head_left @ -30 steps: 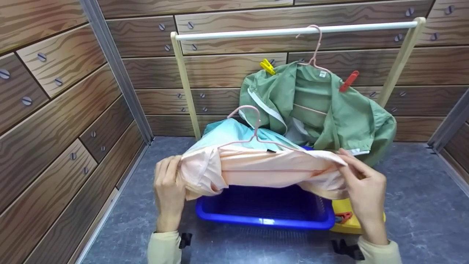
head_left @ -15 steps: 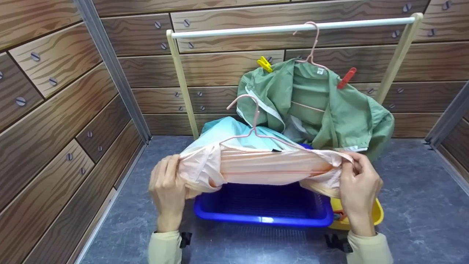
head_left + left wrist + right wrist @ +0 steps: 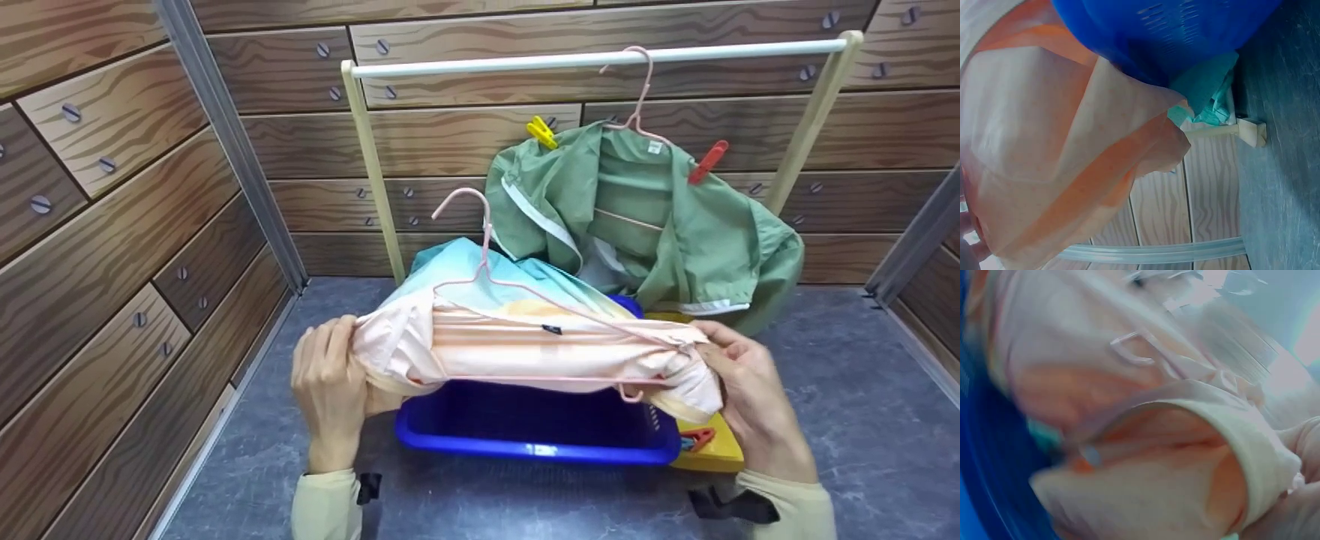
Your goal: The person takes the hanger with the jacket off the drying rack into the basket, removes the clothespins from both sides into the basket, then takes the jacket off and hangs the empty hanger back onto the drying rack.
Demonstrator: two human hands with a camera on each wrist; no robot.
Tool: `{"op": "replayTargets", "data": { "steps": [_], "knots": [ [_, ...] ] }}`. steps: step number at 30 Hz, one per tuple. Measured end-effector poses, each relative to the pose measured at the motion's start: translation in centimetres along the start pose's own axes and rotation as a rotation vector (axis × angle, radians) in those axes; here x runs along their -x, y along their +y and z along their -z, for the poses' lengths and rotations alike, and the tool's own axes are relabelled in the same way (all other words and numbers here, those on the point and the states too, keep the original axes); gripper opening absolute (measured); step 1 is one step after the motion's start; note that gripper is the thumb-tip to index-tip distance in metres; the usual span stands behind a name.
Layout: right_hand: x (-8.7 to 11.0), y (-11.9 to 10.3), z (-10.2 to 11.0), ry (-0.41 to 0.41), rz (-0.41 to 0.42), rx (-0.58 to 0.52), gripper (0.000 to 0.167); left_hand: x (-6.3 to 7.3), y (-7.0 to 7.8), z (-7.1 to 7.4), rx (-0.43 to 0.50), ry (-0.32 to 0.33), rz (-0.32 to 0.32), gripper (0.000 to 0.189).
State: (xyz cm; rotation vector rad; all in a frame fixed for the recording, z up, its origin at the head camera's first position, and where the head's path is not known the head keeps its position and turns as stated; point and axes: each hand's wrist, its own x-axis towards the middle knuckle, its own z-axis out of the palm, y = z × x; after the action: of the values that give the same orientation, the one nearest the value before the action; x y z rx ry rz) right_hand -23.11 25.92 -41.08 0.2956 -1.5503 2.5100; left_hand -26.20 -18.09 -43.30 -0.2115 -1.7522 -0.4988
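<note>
A light garment, peach at the neck and teal towards the far end, is stretched between my hands above a blue basket. A pink hanger sits in its neck opening, hook upward, its lower bar showing in front of the cloth. My left hand grips the left shoulder; in the left wrist view only some fingers show at the edge. My right hand pinches the right shoulder near the hanger's end. The right wrist view is blurred, with the sleeve opening beside that hand.
Behind stands a rack with a white rail. A green jacket hangs there on another pink hanger, with a yellow clothespin and a red clothespin on its shoulders. A yellow tray holding clothespins lies right of the basket.
The hanger's hook has shifted left, and its lower bar has come down in front of the cloth. My right hand moved left, then back right; my left hand moved slightly left.
</note>
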Motion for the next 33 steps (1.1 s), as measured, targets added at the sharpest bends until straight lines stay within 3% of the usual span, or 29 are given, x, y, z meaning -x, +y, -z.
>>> {"op": "replayTargets", "data": {
  "steps": [8, 10, 12, 13, 16, 18, 21, 24, 26, 28, 33],
  "knots": [
    [-0.9, 1.2, 1.9, -0.342, -0.227, -0.408, 0.035, 0.2, 0.2, -0.1, -0.018, 0.000, -0.009, 0.012],
    [-1.0, 1.4, 2.2, -0.348, -0.239, -0.400, 0.036, 0.1, 0.3, -0.1, -0.029, 0.013, -0.011, 0.012],
    [-1.1, 1.6, 2.2, -0.275, -0.147, -0.250, 0.033, 0.0, 0.5, 0.0, -0.035, 0.027, -0.014, 0.013],
    [-1.1, 1.7, 2.1, -0.217, -0.061, -0.118, 0.030, 0.0, 0.6, 0.0, -0.036, 0.036, -0.019, 0.015],
    [-1.2, 1.9, 1.6, 0.035, 0.244, 0.470, 0.020, -0.3, 1.0, 0.1, -0.032, 0.065, -0.033, 0.019],
    [-1.2, 2.1, 1.2, 0.214, 0.385, 0.810, 0.014, -0.4, 1.2, 0.2, -0.035, 0.082, -0.039, 0.021],
    [-1.1, 2.2, 1.1, 0.366, 0.409, 1.123, 0.009, -0.6, 1.3, 0.2, -0.045, 0.101, -0.038, 0.018],
    [-0.9, 2.2, 1.3, 0.380, 0.314, 1.208, 0.006, -0.5, 1.3, 0.2, -0.057, 0.096, -0.039, 0.018],
    [-0.7, 2.0, 1.5, 0.346, 0.256, 1.157, 0.007, -0.3, 1.4, 0.1, -0.060, 0.087, -0.042, 0.021],
    [-0.6, 1.8, 1.6, 0.298, 0.218, 0.997, 0.008, -0.2, 1.4, -0.1, -0.059, 0.074, -0.041, 0.022],
    [-0.6, 1.2, 1.9, 0.143, 0.069, 0.336, 0.012, 0.1, 1.2, -0.3, -0.050, 0.069, -0.006, 0.012]
  ]
}}
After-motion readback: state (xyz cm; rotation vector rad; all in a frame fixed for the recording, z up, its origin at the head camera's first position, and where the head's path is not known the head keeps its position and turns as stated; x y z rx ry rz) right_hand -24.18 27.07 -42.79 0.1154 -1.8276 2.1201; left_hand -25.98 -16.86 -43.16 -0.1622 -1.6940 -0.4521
